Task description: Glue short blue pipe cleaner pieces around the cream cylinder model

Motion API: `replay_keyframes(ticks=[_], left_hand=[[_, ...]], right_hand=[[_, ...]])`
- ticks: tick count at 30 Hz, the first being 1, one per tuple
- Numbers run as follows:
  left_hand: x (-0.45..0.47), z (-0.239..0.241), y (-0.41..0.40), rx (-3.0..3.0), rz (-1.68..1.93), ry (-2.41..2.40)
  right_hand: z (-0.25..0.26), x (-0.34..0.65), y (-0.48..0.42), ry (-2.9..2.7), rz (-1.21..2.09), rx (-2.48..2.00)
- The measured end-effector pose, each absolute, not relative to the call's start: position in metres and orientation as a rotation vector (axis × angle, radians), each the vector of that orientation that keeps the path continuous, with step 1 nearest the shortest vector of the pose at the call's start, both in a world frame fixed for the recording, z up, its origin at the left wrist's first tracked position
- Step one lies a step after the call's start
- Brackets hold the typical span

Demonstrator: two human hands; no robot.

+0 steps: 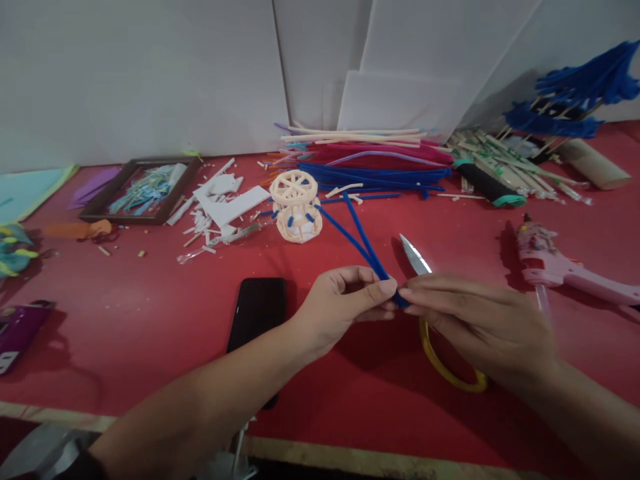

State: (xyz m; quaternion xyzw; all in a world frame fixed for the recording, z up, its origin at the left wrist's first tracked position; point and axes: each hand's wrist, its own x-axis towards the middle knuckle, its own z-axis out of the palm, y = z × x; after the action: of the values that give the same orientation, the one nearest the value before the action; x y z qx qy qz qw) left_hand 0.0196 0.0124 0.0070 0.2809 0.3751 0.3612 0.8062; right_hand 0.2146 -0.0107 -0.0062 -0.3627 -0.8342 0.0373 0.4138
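Observation:
Two blue pipe cleaners (363, 233) spread into a V above my fingers and meet at their lower ends. My left hand (345, 297) pinches them between thumb and fingers. Close beside it, my right hand (480, 320) has its fingertips pressed together on the short lower end of the same blue pieces. Partly under my right hand lies a pair of scissors (416, 255) with a yellow handle, blades pointing up and left. Behind the hands stands a small cream round structure (295, 207) with a spoked top and short blue pieces around its middle.
Bundles of blue, red and cream pipe cleaners (375, 177) lie at the back. A pink glue gun (570, 270) is at right, a black phone (257, 307) left of my hands. White scraps (220, 207) and a brown frame (165, 210) lie back left on the red table (165, 340).

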Motion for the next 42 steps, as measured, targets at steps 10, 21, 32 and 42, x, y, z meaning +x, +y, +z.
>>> replay_keyframes(ticks=[10, 21, 32, 42], left_hand=[[0.018, 0.007, 0.013, 0.602, 0.742, 0.797], [0.019, 0.007, 0.013, 0.518, 0.743, 0.819], [0.019, 0.008, 0.014, 0.572, 0.739, 0.774], [0.019, 0.003, 0.013, 0.607, 0.836, 0.759]], right_hand=[[-0.014, 0.213, -0.014, -2.074, 0.100, -0.917], [0.002, 0.215, -0.013, -2.189, -0.026, -0.869], [0.002, 0.201, -0.019, -2.079, -0.036, -0.960], [0.010, 0.193, -0.018, -1.499, 1.249, -1.051]])
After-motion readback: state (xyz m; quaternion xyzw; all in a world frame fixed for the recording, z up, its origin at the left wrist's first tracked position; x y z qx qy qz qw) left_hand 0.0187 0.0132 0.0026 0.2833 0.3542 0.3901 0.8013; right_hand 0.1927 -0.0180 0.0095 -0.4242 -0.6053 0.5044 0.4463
